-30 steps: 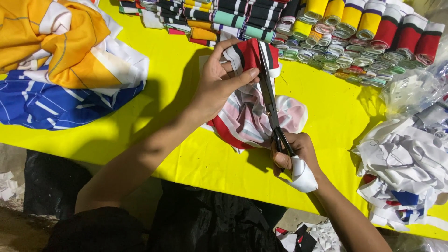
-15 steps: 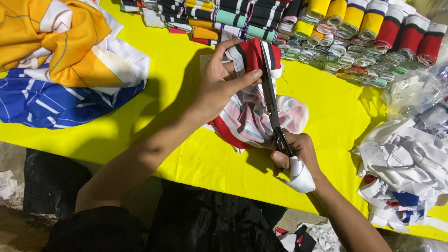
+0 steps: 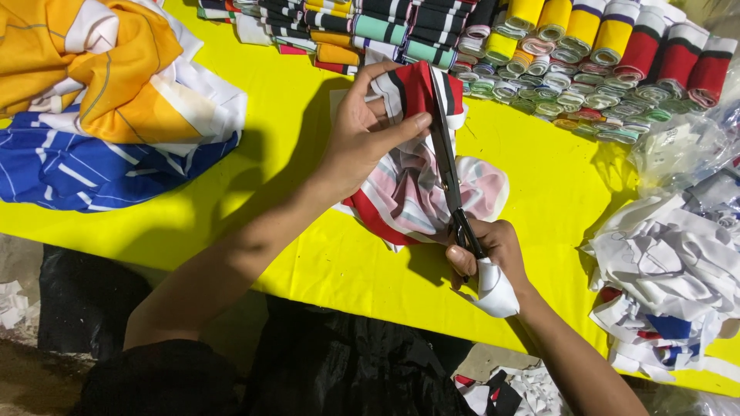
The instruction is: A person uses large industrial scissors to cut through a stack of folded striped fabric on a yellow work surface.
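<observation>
At frame centre, the left hand [image 3: 358, 142] pinches the red, white and black striped fabric [image 3: 412, 185] between thumb and fingers [image 3: 401, 127]. The right hand [image 3: 489, 250] grips closed scissors [image 3: 447, 166], blades lying along the cloth's upper edge, above the yellow worktop [image 3: 293, 254].

— Bright, even light from above; strong colour on the yellow table [image 3: 254, 108], no glare there.

— Shadows?

— Soft dark one left of the left hand [image 3: 362, 142] and forearm; smaller one under the right hand [image 3: 493, 254]. Dim near the floor.

— Sharpness?

— Crisp in the middle. Slightly soft at far right, with some shine on the clear plastic bags [image 3: 678, 150]. Mild bending at the edges.
</observation>
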